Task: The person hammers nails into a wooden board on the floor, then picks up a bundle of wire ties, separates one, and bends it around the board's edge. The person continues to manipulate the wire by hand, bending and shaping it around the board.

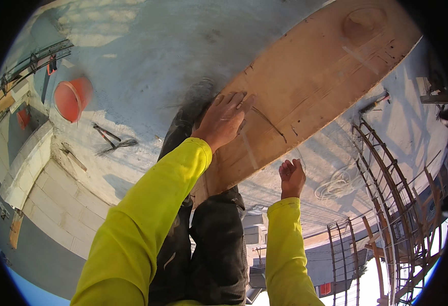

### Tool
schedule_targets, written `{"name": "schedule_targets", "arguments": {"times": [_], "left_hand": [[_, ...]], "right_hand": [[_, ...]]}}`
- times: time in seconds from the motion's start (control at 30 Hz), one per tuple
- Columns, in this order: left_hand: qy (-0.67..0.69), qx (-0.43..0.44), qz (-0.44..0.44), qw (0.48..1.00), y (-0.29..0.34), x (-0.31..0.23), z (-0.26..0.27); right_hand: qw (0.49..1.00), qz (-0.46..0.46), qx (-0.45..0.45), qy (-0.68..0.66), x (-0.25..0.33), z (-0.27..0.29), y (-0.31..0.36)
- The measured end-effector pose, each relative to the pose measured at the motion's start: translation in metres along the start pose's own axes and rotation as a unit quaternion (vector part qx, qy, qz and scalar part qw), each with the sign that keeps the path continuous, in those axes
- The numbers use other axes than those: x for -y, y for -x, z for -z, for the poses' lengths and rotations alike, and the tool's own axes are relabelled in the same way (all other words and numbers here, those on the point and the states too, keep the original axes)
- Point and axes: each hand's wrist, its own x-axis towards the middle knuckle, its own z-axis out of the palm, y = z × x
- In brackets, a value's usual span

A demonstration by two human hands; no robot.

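Observation:
A long wooden board (290,97) slants from my legs up to the far right, with nail-like bits, pale streaks and a round mark on its face. My left hand (226,120) rests on its near part, fingers stretched over the surface; a thin dark wire-like strand (270,124) runs from near those fingers across the wood. Off the board's right edge, my right hand (292,176) is raised with its fingers curled closed. A faint thin line shows beside it, but what the fingers hold, if anything, cannot be made out.
An orange bucket (73,99) lies tipped at left, near long-handled cutters (105,135) and thin wires (119,147). A coil of white cord (338,183) and a hammer-like tool (374,103) lie at right. Rebar cages (387,178) stand far right; a block wall (60,204) borders the left.

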Motion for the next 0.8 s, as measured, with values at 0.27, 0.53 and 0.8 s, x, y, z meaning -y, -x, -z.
{"name": "schedule_targets", "arguments": {"times": [0.27,0.53,0.8], "left_hand": [[0.064,-0.06,0.254,0.963,0.117,0.032,0.044],[0.08,-0.077,0.626,0.772,0.332,0.212,-0.028],[0.226,-0.263,0.777,0.525,0.426,0.365,-0.147]], "right_hand": [[0.939,0.281,0.104,0.171,0.019,-0.02,0.091],[0.906,0.334,0.131,0.226,0.005,-0.033,0.106],[0.52,0.542,-0.024,0.66,-0.03,0.048,0.039]]}}
